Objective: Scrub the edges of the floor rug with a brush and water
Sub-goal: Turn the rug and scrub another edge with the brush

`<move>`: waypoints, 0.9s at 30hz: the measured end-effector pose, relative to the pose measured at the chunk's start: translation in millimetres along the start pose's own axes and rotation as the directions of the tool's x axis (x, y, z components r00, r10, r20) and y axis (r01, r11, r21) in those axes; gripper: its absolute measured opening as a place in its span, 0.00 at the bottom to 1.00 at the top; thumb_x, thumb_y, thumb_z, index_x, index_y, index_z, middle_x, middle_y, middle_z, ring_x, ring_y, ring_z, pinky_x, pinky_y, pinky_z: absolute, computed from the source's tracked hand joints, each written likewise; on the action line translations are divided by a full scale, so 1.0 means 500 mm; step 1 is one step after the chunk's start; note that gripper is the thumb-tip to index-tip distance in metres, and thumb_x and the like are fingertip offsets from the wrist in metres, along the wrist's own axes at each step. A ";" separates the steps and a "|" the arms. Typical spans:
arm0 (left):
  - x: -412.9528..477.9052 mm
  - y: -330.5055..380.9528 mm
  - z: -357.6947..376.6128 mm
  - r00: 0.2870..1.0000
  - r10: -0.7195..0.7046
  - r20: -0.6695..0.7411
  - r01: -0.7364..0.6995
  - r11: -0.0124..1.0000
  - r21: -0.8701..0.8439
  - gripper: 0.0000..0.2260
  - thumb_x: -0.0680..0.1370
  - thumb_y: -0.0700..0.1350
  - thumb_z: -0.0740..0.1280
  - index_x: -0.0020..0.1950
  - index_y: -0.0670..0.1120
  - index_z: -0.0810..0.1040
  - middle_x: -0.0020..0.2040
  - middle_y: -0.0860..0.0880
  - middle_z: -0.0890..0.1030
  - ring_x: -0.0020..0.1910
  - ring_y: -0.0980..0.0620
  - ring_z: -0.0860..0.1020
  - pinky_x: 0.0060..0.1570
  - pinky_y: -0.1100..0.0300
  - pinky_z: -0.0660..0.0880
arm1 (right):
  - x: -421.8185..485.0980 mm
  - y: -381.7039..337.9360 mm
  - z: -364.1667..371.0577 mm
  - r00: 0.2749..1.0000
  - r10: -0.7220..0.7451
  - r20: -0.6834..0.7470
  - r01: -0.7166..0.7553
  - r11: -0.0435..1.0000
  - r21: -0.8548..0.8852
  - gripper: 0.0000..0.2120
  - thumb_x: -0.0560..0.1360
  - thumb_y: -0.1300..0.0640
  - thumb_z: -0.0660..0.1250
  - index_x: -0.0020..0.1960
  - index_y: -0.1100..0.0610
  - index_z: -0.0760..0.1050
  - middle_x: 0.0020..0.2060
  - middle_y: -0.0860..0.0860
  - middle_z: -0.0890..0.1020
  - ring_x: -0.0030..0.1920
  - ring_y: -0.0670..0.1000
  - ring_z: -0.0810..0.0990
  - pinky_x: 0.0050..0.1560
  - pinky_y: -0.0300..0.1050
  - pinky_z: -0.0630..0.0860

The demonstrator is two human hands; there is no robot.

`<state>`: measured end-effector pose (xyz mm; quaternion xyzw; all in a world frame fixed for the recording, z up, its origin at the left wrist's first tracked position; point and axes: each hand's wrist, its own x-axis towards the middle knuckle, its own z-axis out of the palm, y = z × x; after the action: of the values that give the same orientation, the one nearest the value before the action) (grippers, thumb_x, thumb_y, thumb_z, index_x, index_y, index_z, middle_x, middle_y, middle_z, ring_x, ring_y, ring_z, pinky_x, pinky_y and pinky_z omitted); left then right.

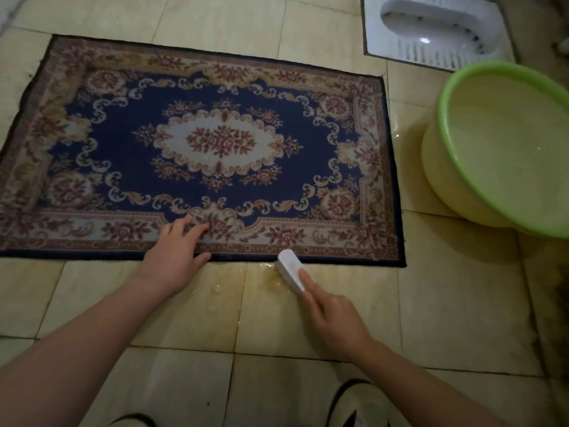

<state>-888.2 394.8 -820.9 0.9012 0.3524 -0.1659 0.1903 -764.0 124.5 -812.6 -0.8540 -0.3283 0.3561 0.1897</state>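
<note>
My right hand [334,318] grips the white brush [291,269] from behind, with the forefinger laid straight along its back and the other fingers curled round its side. The brush points away from me and to the left. Its far end sits on the dark near edge of the rug [215,143], a little right of the middle of that edge, and its near end is over the floor [446,303].

My left hand [178,257] lies flat just to the left of the brush, apart from it. Its fingers are spread and press down on the flowered border of the rug, while the thumb reaches along the dark edge where the rug meets the tiles. It holds nothing.

Under and beside the brush the tiles are wet: a shiny puddle [264,285] with a few drops spreads between my two hands, just in front of the rug's edge.

The rug lies flat on the pale tiled floor, dark blue in the middle with a light oval of flowers and a wide beige and red border.

To the right of the rug, near its right edge but not touching it, stands a green basin [455,143] with water [517,149] in it. Beyond the basin, at the far right, a white squat toilet [437,29] is set into the floor.

At the bottom, near me, the toe of a shoe [357,402] shows under my right forearm
</note>
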 end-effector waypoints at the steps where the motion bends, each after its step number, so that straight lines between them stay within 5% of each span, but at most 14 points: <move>1: -0.001 -0.001 0.002 1.000 0.002 -0.002 -0.002 1.000 -0.008 0.27 0.78 0.55 0.63 0.75 0.54 0.59 0.75 0.49 0.57 0.73 0.46 0.56 0.63 0.47 0.71 | 0.013 0.010 -0.022 1.000 0.002 -0.031 -0.002 1.000 0.020 0.21 0.82 0.47 0.52 0.74 0.39 0.54 0.41 0.51 0.82 0.34 0.44 0.78 0.33 0.38 0.75; 3: -0.002 -0.003 0.005 1.000 0.003 -0.007 -0.003 1.000 -0.018 0.27 0.78 0.55 0.63 0.76 0.53 0.59 0.76 0.49 0.57 0.73 0.46 0.56 0.65 0.47 0.70 | 0.054 0.036 -0.079 0.963 0.137 -0.233 -0.109 0.986 0.127 0.20 0.82 0.48 0.52 0.74 0.41 0.56 0.44 0.52 0.81 0.36 0.44 0.77 0.33 0.38 0.75; 6: -0.004 0.002 0.004 1.000 -0.002 -0.006 0.001 1.000 -0.022 0.27 0.78 0.54 0.63 0.76 0.53 0.59 0.76 0.48 0.56 0.73 0.46 0.55 0.64 0.48 0.70 | 0.099 0.050 -0.117 0.768 0.431 -0.473 -0.336 0.901 0.276 0.22 0.83 0.50 0.50 0.76 0.49 0.58 0.51 0.58 0.80 0.41 0.50 0.78 0.38 0.44 0.75; 8: -0.002 0.003 0.000 1.000 0.001 -0.003 -0.001 1.000 -0.019 0.27 0.78 0.54 0.63 0.76 0.53 0.59 0.75 0.49 0.56 0.73 0.46 0.55 0.63 0.48 0.71 | 0.094 0.001 -0.057 0.843 0.377 -0.383 -0.336 0.926 0.173 0.23 0.83 0.50 0.49 0.77 0.47 0.54 0.43 0.55 0.80 0.34 0.46 0.76 0.29 0.37 0.70; 11: -0.003 0.002 -0.003 1.000 -0.004 0.005 0.004 1.000 -0.019 0.27 0.78 0.55 0.63 0.75 0.53 0.59 0.75 0.49 0.56 0.73 0.47 0.55 0.62 0.48 0.71 | 0.046 -0.082 0.048 0.995 0.080 -0.059 -0.075 0.994 0.082 0.23 0.83 0.47 0.51 0.76 0.42 0.50 0.41 0.50 0.81 0.33 0.45 0.78 0.30 0.37 0.75; 14: -0.005 0.003 -0.002 1.000 -0.004 -0.004 0.004 0.999 -0.038 0.27 0.78 0.54 0.63 0.76 0.53 0.58 0.75 0.49 0.56 0.73 0.47 0.55 0.63 0.48 0.71 | 0.058 -0.065 0.015 0.999 -0.009 -0.037 0.010 0.999 0.038 0.20 0.82 0.47 0.52 0.73 0.38 0.51 0.40 0.49 0.81 0.33 0.46 0.79 0.34 0.42 0.79; 16: -0.007 0.004 0.001 1.000 0.000 -0.011 -0.001 0.999 -0.047 0.28 0.79 0.54 0.63 0.76 0.53 0.58 0.76 0.49 0.55 0.73 0.47 0.54 0.64 0.48 0.70 | 0.105 -0.034 -0.055 0.979 0.096 -0.182 -0.089 0.995 0.042 0.19 0.83 0.48 0.51 0.73 0.40 0.55 0.40 0.51 0.80 0.33 0.47 0.79 0.30 0.41 0.77; 19: -0.007 0.005 0.001 1.000 0.002 -0.010 -0.002 0.999 -0.037 0.27 0.79 0.54 0.62 0.76 0.53 0.57 0.76 0.49 0.55 0.74 0.47 0.54 0.65 0.48 0.69 | 0.146 -0.011 -0.098 0.858 0.340 -0.386 -0.316 0.940 0.126 0.22 0.83 0.49 0.50 0.77 0.47 0.57 0.45 0.57 0.81 0.41 0.55 0.80 0.38 0.48 0.78; 21: -0.005 0.005 0.000 1.000 0.004 -0.006 -0.004 0.999 -0.035 0.27 0.79 0.54 0.62 0.76 0.53 0.57 0.76 0.49 0.55 0.74 0.47 0.54 0.65 0.48 0.69 | 0.124 -0.042 -0.035 0.930 0.219 -0.295 -0.233 0.972 -0.015 0.23 0.83 0.50 0.49 0.78 0.47 0.52 0.43 0.56 0.81 0.37 0.52 0.81 0.35 0.47 0.80; 24: -0.007 0.004 -0.001 1.000 0.001 -0.001 -0.001 0.999 -0.032 0.27 0.79 0.54 0.62 0.76 0.53 0.57 0.76 0.49 0.55 0.74 0.47 0.53 0.66 0.49 0.68 | 0.060 -0.108 0.055 0.996 -0.055 0.063 0.062 0.990 -0.125 0.23 0.83 0.47 0.49 0.77 0.44 0.50 0.44 0.55 0.82 0.38 0.52 0.81 0.40 0.50 0.80; 27: -0.008 0.003 -0.002 1.000 0.005 -0.011 -0.005 1.000 -0.027 0.27 0.79 0.55 0.62 0.76 0.54 0.57 0.76 0.49 0.55 0.74 0.48 0.54 0.66 0.50 0.69 | 0.096 -0.112 0.013 0.994 -0.080 0.080 0.086 0.994 -0.066 0.22 0.83 0.46 0.50 0.76 0.42 0.56 0.46 0.54 0.82 0.38 0.52 0.80 0.40 0.51 0.80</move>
<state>-889.9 391.8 -818.0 0.9003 0.3534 -0.1558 0.2010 -767.4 198.2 -809.0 -0.8313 -0.3827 0.3691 0.1618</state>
